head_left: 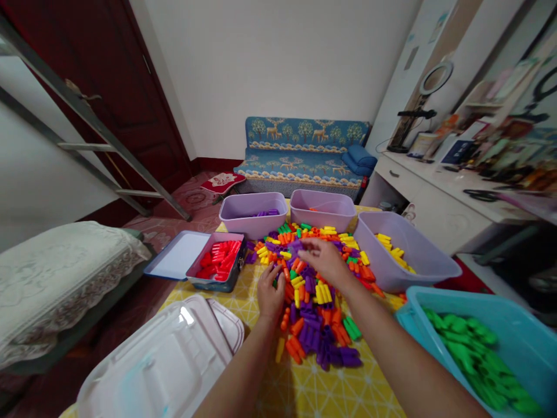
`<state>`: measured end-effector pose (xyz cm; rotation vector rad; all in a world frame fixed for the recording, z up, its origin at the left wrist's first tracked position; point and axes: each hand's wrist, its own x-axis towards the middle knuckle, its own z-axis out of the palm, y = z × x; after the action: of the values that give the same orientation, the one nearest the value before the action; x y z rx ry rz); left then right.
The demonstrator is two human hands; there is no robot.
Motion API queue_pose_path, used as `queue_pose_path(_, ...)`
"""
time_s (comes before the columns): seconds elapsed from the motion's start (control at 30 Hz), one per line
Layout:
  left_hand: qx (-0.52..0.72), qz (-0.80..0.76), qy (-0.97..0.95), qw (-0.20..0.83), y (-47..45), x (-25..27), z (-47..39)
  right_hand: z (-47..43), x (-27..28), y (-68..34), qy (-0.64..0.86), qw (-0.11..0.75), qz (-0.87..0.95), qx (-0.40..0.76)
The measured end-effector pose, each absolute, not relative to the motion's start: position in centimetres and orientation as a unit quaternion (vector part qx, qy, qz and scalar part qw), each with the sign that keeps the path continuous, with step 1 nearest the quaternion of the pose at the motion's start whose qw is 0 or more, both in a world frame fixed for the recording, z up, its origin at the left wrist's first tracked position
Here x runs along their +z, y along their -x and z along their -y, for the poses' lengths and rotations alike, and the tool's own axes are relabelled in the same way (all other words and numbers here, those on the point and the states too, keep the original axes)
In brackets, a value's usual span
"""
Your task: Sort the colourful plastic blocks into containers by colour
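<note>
A heap of small plastic tube-like pieces (311,287) in purple, orange, yellow and green covers the middle of the table. At the heap's left edge my left hand (270,293) has its fingers curled, and a green piece (275,283) shows between thumb and fingers. Further back, my right hand (324,258) reaches over the pile, its fingertips closed on a purple piece (295,248). Those fingertips are slightly blurred, so the exact grip is hard to make out.
Purple pieces lie in one lilac bin (252,223), a few orange in another (322,215), yellow in a third (391,276). A turquoise tub (435,296) holds green pieces; a hinged box (213,284) holds red ones. White lids (161,354) lie front left on the yellow tablecloth (296,395).
</note>
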<state>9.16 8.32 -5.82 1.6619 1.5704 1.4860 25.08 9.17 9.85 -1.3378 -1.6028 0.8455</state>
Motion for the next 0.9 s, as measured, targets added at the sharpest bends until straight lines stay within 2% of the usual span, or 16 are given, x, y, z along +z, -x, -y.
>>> queue_pose_path(0.07,0.534,-0.564,-0.595,0.207,-9.2,-5.8,-8.3,-9.8,11.8,-23.8,0.490,0.586,0.541,0.351)
queue_pose_path(0.1,0.533,-0.565,-0.595,0.207,-9.2,-5.7,-8.3,-9.8,12.3,-23.4,0.473,0.634,0.502,0.351)
queue_pose_path(0.17,0.530,-0.567,-0.595,0.206,-9.2,-5.7,-8.2,-9.5,12.0,-23.2,0.464,0.664,0.469,0.352)
queue_pose_path(0.27,0.526,-0.570,-0.596,0.205,-9.2,-5.7,-8.2,-8.2,8.7,-24.5,0.504,0.637,0.473,0.341)
queue_pose_path(0.37,0.525,-0.573,-0.594,0.207,-9.2,-5.7,-8.2,-6.5,3.8,-26.7,0.561,0.633,0.453,0.283)
queue_pose_path(0.5,0.525,-0.575,-0.592,0.208,-9.2,-5.6,-8.2,-4.5,-1.3,-29.9,0.651,0.584,0.466,0.136)
queue_pose_path(0.7,0.521,-0.575,-0.595,0.209,-9.2,-5.4,-8.0,-2.5,-5.2,-34.7,0.706,0.529,0.463,-0.081)
queue_pose_path(0.9,0.521,-0.577,-0.593,0.210,-9.2,-5.5,-8.1,-1.9,-7.9,-36.6,0.772,0.380,0.502,-0.090)
